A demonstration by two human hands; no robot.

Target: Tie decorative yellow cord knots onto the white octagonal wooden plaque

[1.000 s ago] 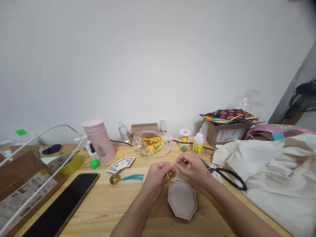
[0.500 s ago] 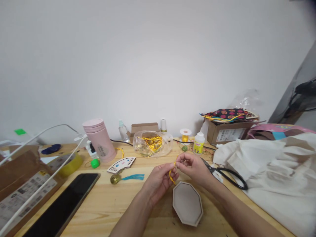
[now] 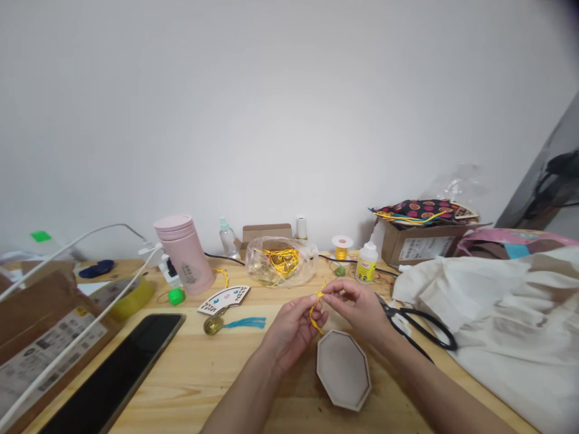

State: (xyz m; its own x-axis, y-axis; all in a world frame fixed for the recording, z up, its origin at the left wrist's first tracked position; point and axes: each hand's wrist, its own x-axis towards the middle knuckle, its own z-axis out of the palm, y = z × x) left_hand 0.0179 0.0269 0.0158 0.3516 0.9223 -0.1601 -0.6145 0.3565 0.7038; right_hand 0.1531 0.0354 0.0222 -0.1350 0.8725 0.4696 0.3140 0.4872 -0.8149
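Observation:
A braided yellow cord (image 3: 315,322) runs between my two hands, its lower end reaching the top edge of an octagonal wooden frame (image 3: 344,371) that hangs or leans just over the table. My left hand (image 3: 292,328) pinches the cord between thumb and forefinger. Close against it, my right hand (image 3: 350,301) grips the upper part of the same cord with its fingertips. Left of them lies a fan-shaped white ornament (image 3: 225,299) with a gold bell (image 3: 212,325) and a blue tassel (image 3: 246,323).
Black-handled scissors (image 3: 427,328) and white cloth (image 3: 502,301) lie to the right. Behind stand a glue bottle (image 3: 367,263), a yellow thread spool (image 3: 342,247) and a plastic bag of cords (image 3: 280,262). A pink tumbler (image 3: 185,256), a phone (image 3: 115,374) and tape (image 3: 131,296) are leftward.
The octagonal frame has swung slightly right and lower beneath the cord. My fingers have shifted a little along the cord, both hands still pinching it.

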